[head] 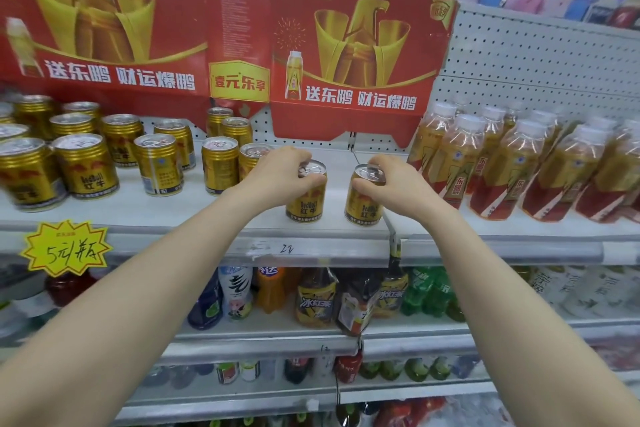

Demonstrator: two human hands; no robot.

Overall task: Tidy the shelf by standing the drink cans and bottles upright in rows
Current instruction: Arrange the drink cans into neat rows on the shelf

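Two gold Red Bull cans stand upright near the front edge of the white shelf. My left hand grips the top of the left can. My right hand grips the top of the right can. Several more gold cans stand upright in loose rows to the left, some just behind my left hand. To the right, several amber bottles with white caps and red-and-gold labels stand close together, leaning slightly.
Red and gold cartons hang over the back of the shelf. A grey pegboard backs the right side. A yellow price star sits on the shelf front. Lower shelves hold mixed drink bottles.
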